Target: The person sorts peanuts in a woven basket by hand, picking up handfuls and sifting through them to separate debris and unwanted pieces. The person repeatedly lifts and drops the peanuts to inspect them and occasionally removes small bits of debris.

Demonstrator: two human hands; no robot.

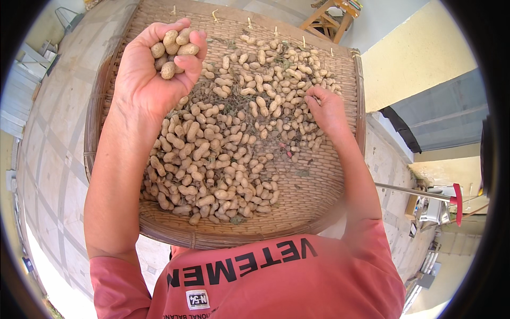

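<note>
My left hand (155, 67) is raised over the far left part of a woven winnowing basket (318, 171), palm up, with its fingers curled around several unshelled peanuts (171, 44). At the right of the basket my right hand (328, 109) reaches down to a looser spread of peanuts (279, 95), fingertips bent together among them. Whether a peanut is pinched there I cannot tell, since the fingers hide the spot. A thicker heap of peanuts (203, 159) lies at the near left. Dry leaf bits and dirt (235, 99) are mixed between the two groups.
Bent cane makes the raised basket rim (187, 235), close to my red shirt (279, 283). Beyond the far edge stands a wooden stool (330, 18). A metal pole with a red end (458, 203) juts out at right. Tiled floor (51, 131) surrounds the basket.
</note>
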